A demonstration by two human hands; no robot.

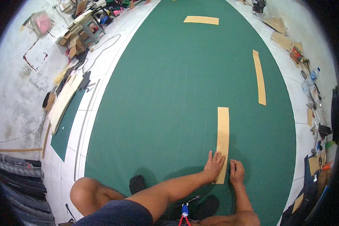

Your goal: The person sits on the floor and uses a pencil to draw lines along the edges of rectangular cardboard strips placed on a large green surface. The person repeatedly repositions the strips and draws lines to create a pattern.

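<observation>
A long tan cardboard strip (pixel 223 128) lies lengthwise on a wide sheet of green fabric (pixel 158 94) spread over the floor. My left hand (pixel 214 166) rests on the strip's near half, fingers stretched and apart, pressing on it. Just right of the strip's edge, my right hand (pixel 237 172) is closed in a pinch against the fabric. Whatever it pinches, if anything, is too small to make out. Faint pale lines run along the fabric farther left.
Two more tan strips lie on the fabric, one toward the right (pixel 260 77) and one at the far end (pixel 201 20). A plastic bottle (pixel 314 74) and clutter line the right wall. Folded dark clothes (pixel 22 188) are stacked at left, near a cream roll (pixel 66 101).
</observation>
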